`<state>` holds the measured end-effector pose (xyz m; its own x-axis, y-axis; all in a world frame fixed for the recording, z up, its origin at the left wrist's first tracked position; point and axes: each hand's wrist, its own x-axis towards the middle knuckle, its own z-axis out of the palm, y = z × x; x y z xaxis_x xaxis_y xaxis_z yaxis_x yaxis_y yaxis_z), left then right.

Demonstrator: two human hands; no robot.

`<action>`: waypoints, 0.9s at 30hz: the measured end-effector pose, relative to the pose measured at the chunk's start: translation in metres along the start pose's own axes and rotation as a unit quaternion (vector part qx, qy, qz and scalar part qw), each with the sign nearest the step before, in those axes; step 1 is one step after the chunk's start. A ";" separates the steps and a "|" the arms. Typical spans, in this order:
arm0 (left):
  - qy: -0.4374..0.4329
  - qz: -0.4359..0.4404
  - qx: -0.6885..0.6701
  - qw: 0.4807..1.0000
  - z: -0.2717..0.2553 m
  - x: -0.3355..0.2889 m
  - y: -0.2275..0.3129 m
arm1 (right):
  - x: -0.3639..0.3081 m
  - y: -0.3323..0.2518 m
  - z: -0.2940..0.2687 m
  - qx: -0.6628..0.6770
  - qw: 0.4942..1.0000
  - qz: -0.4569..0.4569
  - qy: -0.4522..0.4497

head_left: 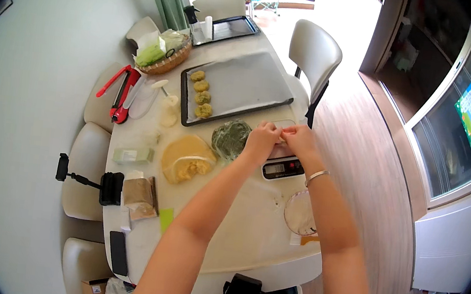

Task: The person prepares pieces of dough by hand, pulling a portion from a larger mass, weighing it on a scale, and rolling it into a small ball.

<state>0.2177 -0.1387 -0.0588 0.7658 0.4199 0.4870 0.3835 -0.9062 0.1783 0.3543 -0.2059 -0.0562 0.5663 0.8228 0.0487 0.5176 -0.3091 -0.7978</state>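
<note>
lying beside left grip (pixel 260 141), green lump (pixel 229 139), scale (pixel 283 168) near right grip (pixel 301 141)

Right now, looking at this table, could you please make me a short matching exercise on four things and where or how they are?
Things:
1. Four dough balls
2. Yellow dough
3. Dark green mass
4. Kitchen scale

Places and states:
A. Just left of the left hand
B. Has a dark display
C. In a row on the lined tray
D. Ragged on its near side

Pairs: 1-C, 2-D, 3-A, 4-B
</note>
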 end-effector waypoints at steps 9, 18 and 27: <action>0.003 -0.061 -0.077 0.995 -0.084 -0.024 -0.005 | -0.044 -0.069 0.001 0.081 0.991 -0.100 -0.037; 0.048 -0.137 -0.105 0.984 -0.151 -0.077 -0.005 | -0.088 -0.126 0.010 0.119 0.978 -0.116 -0.128; -0.029 -0.283 -0.264 0.922 -0.189 -0.225 -0.035 | -0.167 -0.126 0.126 0.038 0.932 -0.245 -0.265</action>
<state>-0.0658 -0.2108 -0.0133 0.5525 0.8210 0.1439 0.4381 -0.4329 0.7878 0.1132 -0.2441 -0.0393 -0.1322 0.9826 0.1303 0.5727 0.1830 -0.7991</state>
